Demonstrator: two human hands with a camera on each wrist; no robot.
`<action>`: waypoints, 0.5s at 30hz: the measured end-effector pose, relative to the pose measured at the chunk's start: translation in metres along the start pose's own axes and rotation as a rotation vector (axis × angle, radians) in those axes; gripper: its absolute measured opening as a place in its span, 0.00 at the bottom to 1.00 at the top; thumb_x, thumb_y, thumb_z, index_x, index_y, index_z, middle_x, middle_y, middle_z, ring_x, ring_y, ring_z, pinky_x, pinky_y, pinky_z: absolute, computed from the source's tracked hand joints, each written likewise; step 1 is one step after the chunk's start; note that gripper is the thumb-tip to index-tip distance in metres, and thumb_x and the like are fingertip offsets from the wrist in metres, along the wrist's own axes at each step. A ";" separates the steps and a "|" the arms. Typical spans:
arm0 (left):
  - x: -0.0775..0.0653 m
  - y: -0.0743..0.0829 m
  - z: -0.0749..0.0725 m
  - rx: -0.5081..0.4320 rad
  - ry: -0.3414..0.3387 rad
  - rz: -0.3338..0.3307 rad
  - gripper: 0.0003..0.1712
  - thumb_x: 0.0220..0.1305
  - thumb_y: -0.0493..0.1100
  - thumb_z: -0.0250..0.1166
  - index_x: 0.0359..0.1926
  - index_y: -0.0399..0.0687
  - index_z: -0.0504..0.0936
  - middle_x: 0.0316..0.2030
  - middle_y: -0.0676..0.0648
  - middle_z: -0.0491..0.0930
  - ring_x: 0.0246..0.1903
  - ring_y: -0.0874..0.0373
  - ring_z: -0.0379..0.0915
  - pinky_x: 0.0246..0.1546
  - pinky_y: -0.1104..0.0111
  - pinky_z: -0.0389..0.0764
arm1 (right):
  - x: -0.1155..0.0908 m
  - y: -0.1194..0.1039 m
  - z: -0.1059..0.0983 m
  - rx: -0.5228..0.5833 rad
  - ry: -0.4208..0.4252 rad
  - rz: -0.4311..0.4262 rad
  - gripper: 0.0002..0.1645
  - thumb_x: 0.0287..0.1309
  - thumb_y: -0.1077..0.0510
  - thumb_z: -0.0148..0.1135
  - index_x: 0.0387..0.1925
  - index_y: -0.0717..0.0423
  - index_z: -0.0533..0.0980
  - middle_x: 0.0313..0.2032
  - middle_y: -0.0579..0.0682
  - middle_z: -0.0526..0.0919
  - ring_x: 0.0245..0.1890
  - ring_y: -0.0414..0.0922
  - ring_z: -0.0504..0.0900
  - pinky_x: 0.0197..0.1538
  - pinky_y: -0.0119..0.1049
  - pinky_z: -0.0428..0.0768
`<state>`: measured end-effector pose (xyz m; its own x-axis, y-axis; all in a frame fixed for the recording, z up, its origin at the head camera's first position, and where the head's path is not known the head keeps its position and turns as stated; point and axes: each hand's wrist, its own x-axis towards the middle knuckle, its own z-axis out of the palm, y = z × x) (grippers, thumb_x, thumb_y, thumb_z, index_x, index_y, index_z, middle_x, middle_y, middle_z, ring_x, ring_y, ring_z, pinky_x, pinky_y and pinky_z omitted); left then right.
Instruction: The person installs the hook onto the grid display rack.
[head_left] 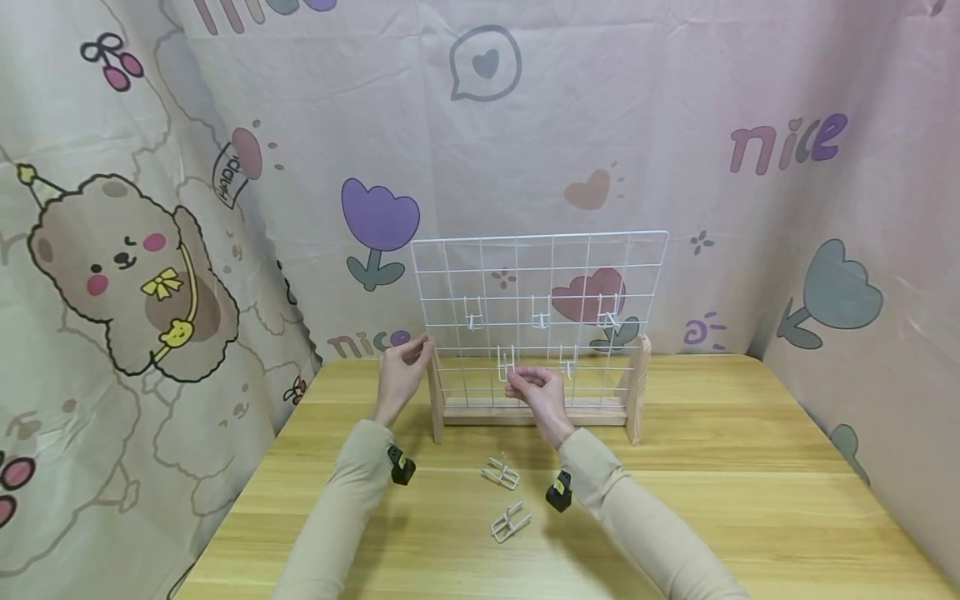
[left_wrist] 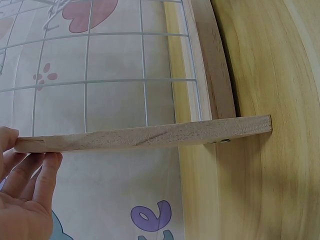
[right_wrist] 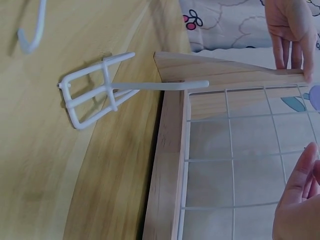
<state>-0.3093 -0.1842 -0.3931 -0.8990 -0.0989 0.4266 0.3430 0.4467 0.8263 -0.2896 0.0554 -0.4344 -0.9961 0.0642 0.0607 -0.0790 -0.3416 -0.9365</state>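
Note:
A white wire grid panel [head_left: 540, 237] stands upright in a wooden stand. My left hand [head_left: 401, 375] pinches the top of its left wooden side post [left_wrist: 145, 136], fingers on one side and thumb on the other. The right hand [head_left: 543, 396] pinches the lower part of a white wire hook [head_left: 505, 367] on the lower left of the grid; in the right wrist view its fingertips are partly cut off by the frame edge. Other hooks hang on the grid: one at lower right [head_left: 567, 367] and three in a row above, including a middle one [head_left: 541, 320].
Two loose white hooks lie on the wooden table [head_left: 720, 500] between the forearms: a nearer hook [head_left: 510, 523] and a farther hook [head_left: 501, 473]. The right wooden post [head_left: 637, 392] stands beyond the right hand. A printed curtain [head_left: 622, 100] hangs behind the table.

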 end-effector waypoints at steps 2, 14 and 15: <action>0.000 0.000 0.000 0.000 -0.003 -0.001 0.23 0.71 0.46 0.64 0.60 0.37 0.80 0.58 0.37 0.82 0.54 0.43 0.84 0.55 0.56 0.85 | 0.000 0.001 -0.001 0.000 0.001 0.007 0.12 0.60 0.71 0.65 0.44 0.74 0.77 0.29 0.47 0.86 0.26 0.37 0.85 0.37 0.28 0.88; 0.000 0.000 0.000 -0.016 -0.001 -0.005 0.22 0.70 0.46 0.65 0.60 0.40 0.81 0.58 0.38 0.82 0.54 0.43 0.84 0.55 0.57 0.84 | -0.004 0.002 -0.007 -0.015 0.006 0.009 0.19 0.60 0.70 0.65 0.52 0.76 0.75 0.36 0.51 0.86 0.28 0.38 0.86 0.39 0.28 0.88; 0.000 0.000 0.000 -0.015 -0.002 -0.005 0.22 0.70 0.46 0.65 0.60 0.40 0.81 0.58 0.38 0.82 0.54 0.43 0.84 0.55 0.57 0.84 | -0.005 0.003 -0.008 -0.013 0.006 0.008 0.19 0.60 0.71 0.65 0.52 0.76 0.75 0.36 0.52 0.86 0.28 0.38 0.86 0.39 0.28 0.88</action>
<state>-0.3094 -0.1837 -0.3930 -0.9012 -0.0998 0.4217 0.3423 0.4327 0.8340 -0.2848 0.0619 -0.4401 -0.9964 0.0675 0.0508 -0.0703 -0.3296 -0.9415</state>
